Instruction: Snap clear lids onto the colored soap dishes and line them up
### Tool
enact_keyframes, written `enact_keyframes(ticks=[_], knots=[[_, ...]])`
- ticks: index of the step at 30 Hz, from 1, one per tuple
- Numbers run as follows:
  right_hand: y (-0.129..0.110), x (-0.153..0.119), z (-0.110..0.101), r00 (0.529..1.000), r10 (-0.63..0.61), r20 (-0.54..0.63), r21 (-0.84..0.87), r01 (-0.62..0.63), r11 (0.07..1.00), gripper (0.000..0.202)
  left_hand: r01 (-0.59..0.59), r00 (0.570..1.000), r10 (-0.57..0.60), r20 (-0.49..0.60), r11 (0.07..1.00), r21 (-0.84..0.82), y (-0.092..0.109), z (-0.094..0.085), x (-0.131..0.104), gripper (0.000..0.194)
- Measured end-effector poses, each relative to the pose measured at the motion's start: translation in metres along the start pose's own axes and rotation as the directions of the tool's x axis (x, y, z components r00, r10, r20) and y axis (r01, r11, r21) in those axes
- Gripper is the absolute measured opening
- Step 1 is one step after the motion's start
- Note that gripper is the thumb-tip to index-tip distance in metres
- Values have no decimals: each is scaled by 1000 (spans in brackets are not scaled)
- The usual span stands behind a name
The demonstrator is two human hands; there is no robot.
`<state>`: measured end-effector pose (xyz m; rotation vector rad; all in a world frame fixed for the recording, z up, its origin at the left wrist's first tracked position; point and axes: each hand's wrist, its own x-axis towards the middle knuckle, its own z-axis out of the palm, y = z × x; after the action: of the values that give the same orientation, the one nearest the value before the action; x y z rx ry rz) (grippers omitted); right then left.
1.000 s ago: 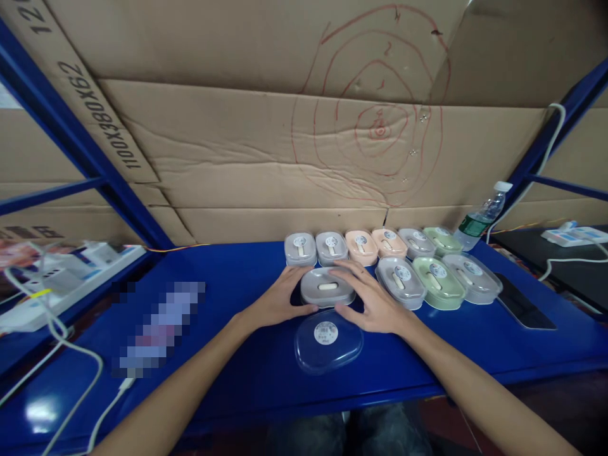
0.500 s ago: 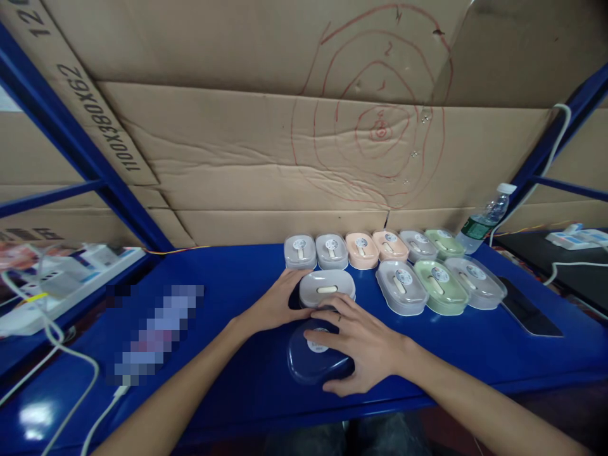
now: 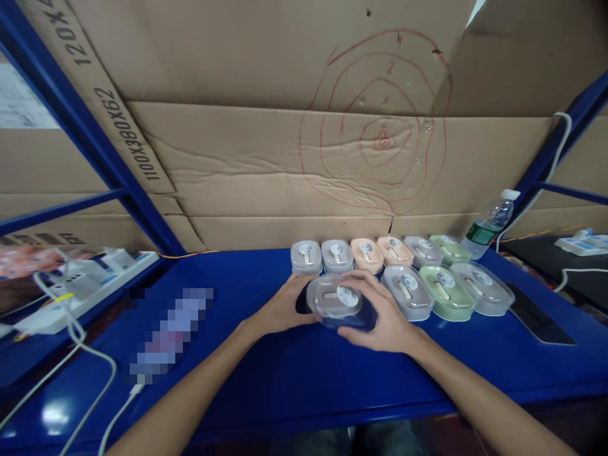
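Between my two hands is a grey oval box [image 3: 327, 305] with a small cream bar on top. A clear cover [image 3: 350, 296] with a round white label lies over it, tilted toward the right. My left hand [image 3: 291, 304] holds the box at its left side, thumb and fingers around the edge. On the right, my right hand [image 3: 377, 310] grips the clear cover, fingers at the back and thumb at the front. Whether the cover sits fully down on the box cannot be made out.
Behind and to the right stand several lidded boxes in grey [image 3: 305, 256], peach [image 3: 367, 255] and green [image 3: 446, 292]. A water bottle [image 3: 489, 228], a dark phone [image 3: 539, 316], a blurred device [image 3: 173, 332] with a cable, and a cardboard wall [image 3: 237, 145] surround them.
My right hand has lifted the clear cover from the table front and brought it up over the grey box. My left hand stays at the box. The view has shifted slightly.
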<state>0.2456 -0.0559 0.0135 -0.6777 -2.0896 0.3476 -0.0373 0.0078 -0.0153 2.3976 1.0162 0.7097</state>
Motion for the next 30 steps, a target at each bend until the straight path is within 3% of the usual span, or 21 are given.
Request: enact_keyframes(ticks=[3,8,14,30], knots=[[11,-1,1,999,41,-33,-141,-45,989,65,21,1000,-21,7,999,-34,4,2,-1,99],[24,-1,5,996,43,76,-232,-25,972,55,74,997,-71,35,992,-102,8,6,-2,121],[34,-2,9,982,69,173,-220,-30,975,54,96,994,-91,54,990,-100,8,8,-2,116],[29,-3,15,982,38,187,-276,15,961,49,96,992,-92,84,994,-51,14,8,-2,109]])
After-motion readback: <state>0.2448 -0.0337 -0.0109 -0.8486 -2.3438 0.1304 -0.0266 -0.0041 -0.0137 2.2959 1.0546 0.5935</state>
